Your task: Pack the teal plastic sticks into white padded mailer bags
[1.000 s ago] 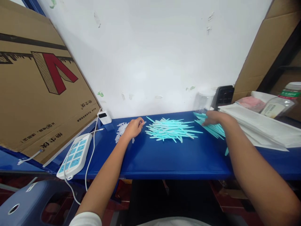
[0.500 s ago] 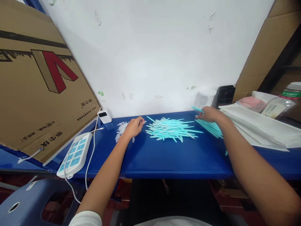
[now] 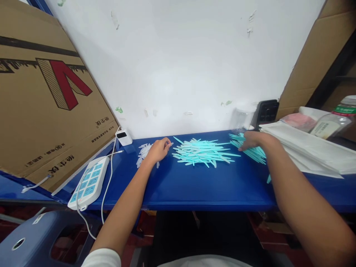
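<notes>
My left hand (image 3: 160, 150) is closed in a pinch on a small translucent plastic piece (image 3: 171, 144). Beneath and beside that hand lies a heap of similar translucent pieces (image 3: 144, 151), partly covered by it. A loose pile of thin turquoise sticks (image 3: 201, 151) spreads over the middle of the table. Farther right, my right hand (image 3: 253, 141) is over a neater bundle of turquoise sticks (image 3: 254, 154). Its thumb and fingers are apart, and it hides part of that bundle.
On the blue table (image 3: 205, 189) are a white power strip (image 3: 90, 181) with cables and a small white device (image 3: 124, 137). White sheets (image 3: 303, 148), a clear jar (image 3: 241, 118), a black phone-like device (image 3: 268, 111) and a bottle (image 3: 330, 122) stand right. A large carton (image 3: 55, 111) rises left.
My right hand has lowered slightly and moved right, and its fingers have opened. The turquoise stick it held now lies with the right bundle. The left hand stays put.
</notes>
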Demonstrator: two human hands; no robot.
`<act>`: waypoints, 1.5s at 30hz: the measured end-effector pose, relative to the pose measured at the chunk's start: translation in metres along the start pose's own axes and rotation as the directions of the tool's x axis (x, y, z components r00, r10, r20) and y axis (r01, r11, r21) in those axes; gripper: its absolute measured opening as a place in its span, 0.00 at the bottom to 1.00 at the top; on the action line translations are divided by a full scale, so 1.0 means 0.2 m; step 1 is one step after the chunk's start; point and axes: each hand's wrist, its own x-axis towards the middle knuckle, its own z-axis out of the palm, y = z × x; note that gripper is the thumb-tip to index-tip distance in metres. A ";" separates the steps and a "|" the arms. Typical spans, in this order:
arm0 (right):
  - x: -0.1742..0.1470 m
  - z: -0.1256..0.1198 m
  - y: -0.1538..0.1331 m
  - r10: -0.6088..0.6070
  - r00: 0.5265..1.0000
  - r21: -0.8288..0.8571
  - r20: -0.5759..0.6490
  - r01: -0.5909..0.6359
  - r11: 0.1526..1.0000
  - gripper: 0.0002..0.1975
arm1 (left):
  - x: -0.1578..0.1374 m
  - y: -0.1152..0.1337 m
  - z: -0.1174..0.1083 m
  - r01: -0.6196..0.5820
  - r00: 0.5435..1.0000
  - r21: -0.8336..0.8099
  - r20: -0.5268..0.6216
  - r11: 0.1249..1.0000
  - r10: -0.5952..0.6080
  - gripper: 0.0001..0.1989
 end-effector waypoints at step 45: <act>-0.16 -0.14 -0.30 -0.277 0.961 0.419 0.017 0.245 0.874 0.29 | 0.00 0.01 0.00 0.006 1.000 -0.007 -0.003 1.000 -0.006 0.08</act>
